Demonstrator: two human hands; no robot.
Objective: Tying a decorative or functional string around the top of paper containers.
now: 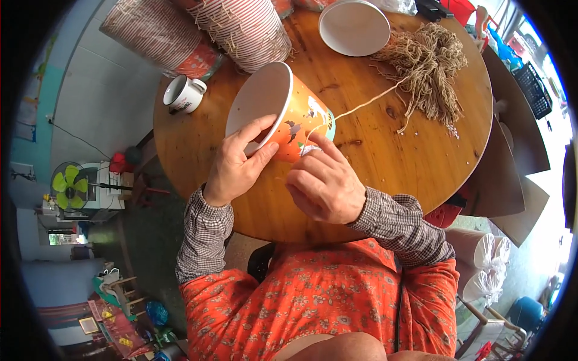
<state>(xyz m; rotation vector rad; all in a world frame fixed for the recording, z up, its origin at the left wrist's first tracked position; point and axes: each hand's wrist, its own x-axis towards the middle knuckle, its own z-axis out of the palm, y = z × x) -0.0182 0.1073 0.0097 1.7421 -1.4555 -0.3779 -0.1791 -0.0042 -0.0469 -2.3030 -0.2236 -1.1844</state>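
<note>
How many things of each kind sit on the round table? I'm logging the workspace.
Orange paper bucket, held by the left hand and right hand: 1
White bucket: 1
Striped bucket stacks: 2
Mug: 1
Twine bundle: 1
Total: 6

Both hands (pixel 238 162) (pixel 322 183) hold an orange paper bucket (pixel 295 111), threading twine (pixel 361 107).

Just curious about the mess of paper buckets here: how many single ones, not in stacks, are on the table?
2: an orange bucket on its side in the left hand, and a white one at the far edge. More sit nested in stacks behind.
</note>
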